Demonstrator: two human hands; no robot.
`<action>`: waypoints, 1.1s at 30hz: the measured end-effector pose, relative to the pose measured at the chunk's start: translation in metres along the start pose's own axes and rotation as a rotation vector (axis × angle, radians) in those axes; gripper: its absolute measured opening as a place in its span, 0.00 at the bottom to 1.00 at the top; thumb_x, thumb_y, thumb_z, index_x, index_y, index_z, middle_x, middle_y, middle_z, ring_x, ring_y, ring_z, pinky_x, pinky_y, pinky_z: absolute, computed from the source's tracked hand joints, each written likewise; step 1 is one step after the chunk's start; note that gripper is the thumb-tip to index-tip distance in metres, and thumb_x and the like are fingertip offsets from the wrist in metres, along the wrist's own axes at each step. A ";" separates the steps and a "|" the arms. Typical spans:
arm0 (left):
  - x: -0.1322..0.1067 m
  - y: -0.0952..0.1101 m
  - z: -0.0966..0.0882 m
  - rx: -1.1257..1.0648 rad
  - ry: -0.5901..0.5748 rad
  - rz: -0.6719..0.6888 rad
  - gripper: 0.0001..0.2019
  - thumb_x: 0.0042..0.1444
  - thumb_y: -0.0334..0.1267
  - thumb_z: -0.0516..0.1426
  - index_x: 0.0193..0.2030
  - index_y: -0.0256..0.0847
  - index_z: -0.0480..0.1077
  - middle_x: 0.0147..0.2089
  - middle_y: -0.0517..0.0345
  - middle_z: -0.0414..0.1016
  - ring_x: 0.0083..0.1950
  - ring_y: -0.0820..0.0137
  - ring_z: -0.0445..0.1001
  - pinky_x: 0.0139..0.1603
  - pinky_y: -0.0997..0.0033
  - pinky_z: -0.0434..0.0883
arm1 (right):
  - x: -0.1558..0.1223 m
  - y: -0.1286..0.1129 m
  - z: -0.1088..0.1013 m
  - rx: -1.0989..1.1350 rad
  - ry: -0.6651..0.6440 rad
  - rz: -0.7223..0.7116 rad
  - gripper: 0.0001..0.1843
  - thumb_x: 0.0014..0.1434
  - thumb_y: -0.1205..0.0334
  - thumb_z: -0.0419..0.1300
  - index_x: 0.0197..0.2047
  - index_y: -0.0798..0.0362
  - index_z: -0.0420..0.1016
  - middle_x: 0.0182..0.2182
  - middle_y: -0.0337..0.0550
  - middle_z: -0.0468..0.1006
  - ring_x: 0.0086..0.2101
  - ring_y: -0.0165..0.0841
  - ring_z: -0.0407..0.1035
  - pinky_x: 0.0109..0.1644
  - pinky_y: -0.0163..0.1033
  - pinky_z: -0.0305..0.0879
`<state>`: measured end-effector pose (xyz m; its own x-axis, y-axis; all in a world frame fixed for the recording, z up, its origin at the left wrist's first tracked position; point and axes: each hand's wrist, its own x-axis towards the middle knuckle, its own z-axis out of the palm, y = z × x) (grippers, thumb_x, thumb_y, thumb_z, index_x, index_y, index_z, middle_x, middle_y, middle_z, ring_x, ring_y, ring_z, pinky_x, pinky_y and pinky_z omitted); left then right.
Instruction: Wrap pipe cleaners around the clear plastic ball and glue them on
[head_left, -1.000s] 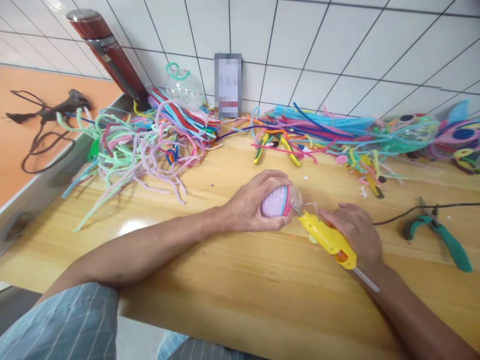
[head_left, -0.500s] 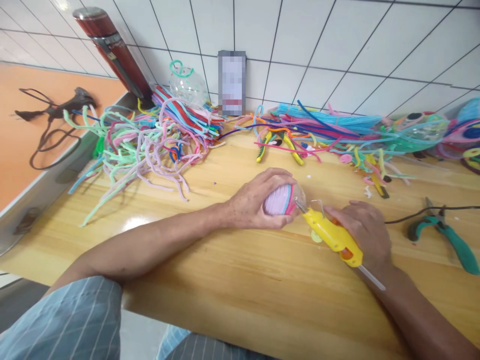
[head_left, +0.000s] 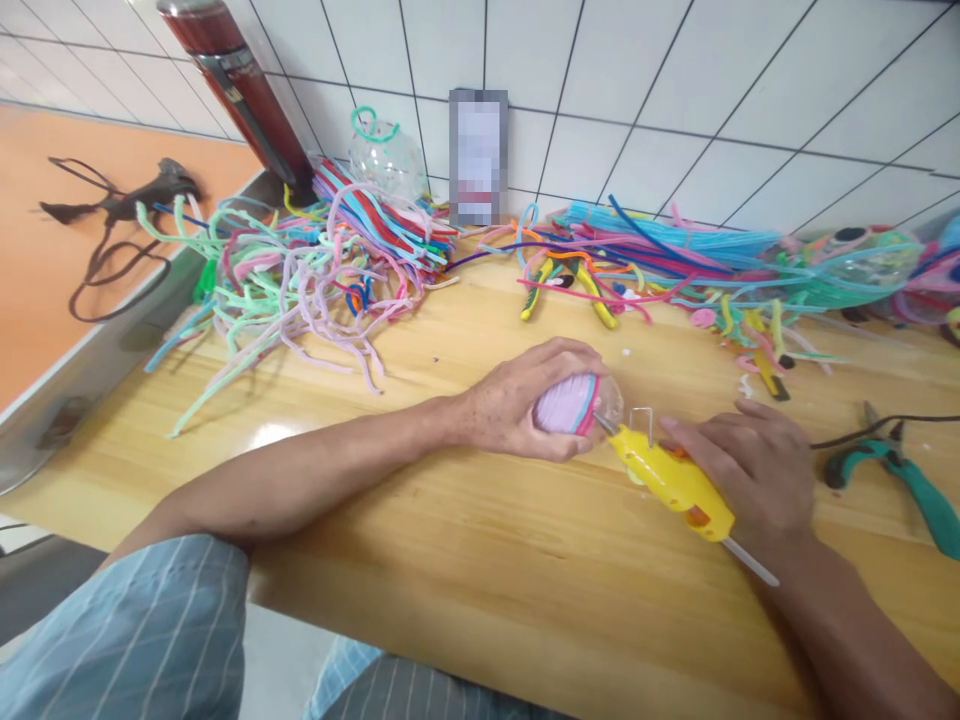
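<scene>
My left hand [head_left: 525, 400] is wrapped round a clear ball [head_left: 577, 403] partly covered with coiled pink, blue and red pipe cleaner, holding it on the wooden table [head_left: 465, 560]. My right hand [head_left: 750, 475] grips a yellow glue gun [head_left: 675, 480], fingers closed on its body. The gun's metal nozzle touches the ball's right side at the edge of the coil. A clear glue stick sticks out of the gun's back end.
Heaps of coloured pipe cleaners [head_left: 300, 270] lie at the back left and along the wall [head_left: 675, 255]. Yellow pliers [head_left: 592, 295] and green-handled pliers [head_left: 900, 470] lie nearby. A dark red flask [head_left: 240, 90], a clear ball [head_left: 386, 160] and a black glue gun [head_left: 135, 195] stand at the left.
Both hands hold the same pose on the ball and glue gun. Only the camera view has shifted slightly, so everything sits a little further right.
</scene>
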<state>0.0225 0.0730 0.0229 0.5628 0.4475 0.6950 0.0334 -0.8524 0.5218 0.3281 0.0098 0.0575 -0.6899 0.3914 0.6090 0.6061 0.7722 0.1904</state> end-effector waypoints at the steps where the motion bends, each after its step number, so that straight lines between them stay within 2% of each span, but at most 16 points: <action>1: 0.000 0.000 0.000 0.001 -0.002 0.002 0.38 0.57 0.51 0.69 0.70 0.43 0.62 0.64 0.36 0.75 0.68 0.48 0.76 0.65 0.42 0.79 | 0.001 0.000 -0.001 -0.008 -0.002 -0.004 0.34 0.77 0.64 0.52 0.82 0.53 0.55 0.33 0.46 0.80 0.39 0.42 0.74 0.60 0.52 0.68; 4: -0.001 0.000 0.001 0.000 -0.012 -0.005 0.39 0.57 0.51 0.69 0.71 0.46 0.60 0.65 0.37 0.75 0.69 0.49 0.75 0.66 0.41 0.79 | 0.005 0.000 -0.004 -0.025 -0.006 -0.017 0.35 0.76 0.68 0.53 0.83 0.53 0.54 0.33 0.45 0.81 0.38 0.41 0.73 0.59 0.51 0.68; 10: -0.001 0.001 0.001 0.003 -0.011 -0.010 0.39 0.57 0.51 0.69 0.71 0.44 0.61 0.65 0.36 0.74 0.69 0.48 0.75 0.66 0.42 0.78 | 0.008 -0.003 -0.007 -0.019 -0.027 0.012 0.36 0.76 0.69 0.52 0.83 0.50 0.53 0.33 0.42 0.82 0.37 0.39 0.73 0.59 0.49 0.69; 17: -0.002 0.000 0.002 -0.033 -0.017 -0.035 0.40 0.56 0.50 0.70 0.71 0.46 0.62 0.66 0.37 0.74 0.70 0.47 0.74 0.68 0.38 0.76 | 0.003 -0.003 -0.003 0.033 -0.016 0.038 0.34 0.75 0.68 0.53 0.81 0.46 0.59 0.33 0.41 0.83 0.36 0.38 0.74 0.57 0.49 0.70; 20: -0.003 -0.001 0.001 -0.034 -0.034 -0.046 0.40 0.56 0.49 0.70 0.72 0.47 0.61 0.67 0.38 0.74 0.70 0.47 0.74 0.69 0.38 0.75 | 0.001 -0.003 -0.002 0.046 -0.017 0.043 0.33 0.75 0.67 0.52 0.80 0.48 0.61 0.34 0.42 0.84 0.37 0.40 0.74 0.55 0.50 0.71; 25: -0.002 -0.001 0.001 -0.035 -0.036 -0.054 0.39 0.56 0.49 0.70 0.71 0.47 0.62 0.67 0.38 0.74 0.70 0.47 0.74 0.69 0.39 0.75 | 0.002 -0.003 -0.004 0.039 -0.046 0.004 0.35 0.74 0.70 0.53 0.81 0.53 0.57 0.36 0.45 0.85 0.38 0.42 0.73 0.54 0.50 0.69; 33: -0.002 -0.001 0.002 -0.005 -0.009 -0.007 0.39 0.57 0.50 0.70 0.71 0.44 0.61 0.65 0.37 0.74 0.69 0.49 0.75 0.67 0.41 0.77 | 0.003 -0.003 -0.004 0.065 -0.047 0.028 0.28 0.74 0.68 0.54 0.74 0.52 0.67 0.36 0.44 0.84 0.37 0.40 0.74 0.50 0.48 0.70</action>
<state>0.0228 0.0723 0.0204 0.5700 0.4512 0.6867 0.0338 -0.8479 0.5290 0.3260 0.0064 0.0620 -0.6915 0.4354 0.5764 0.5997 0.7909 0.1219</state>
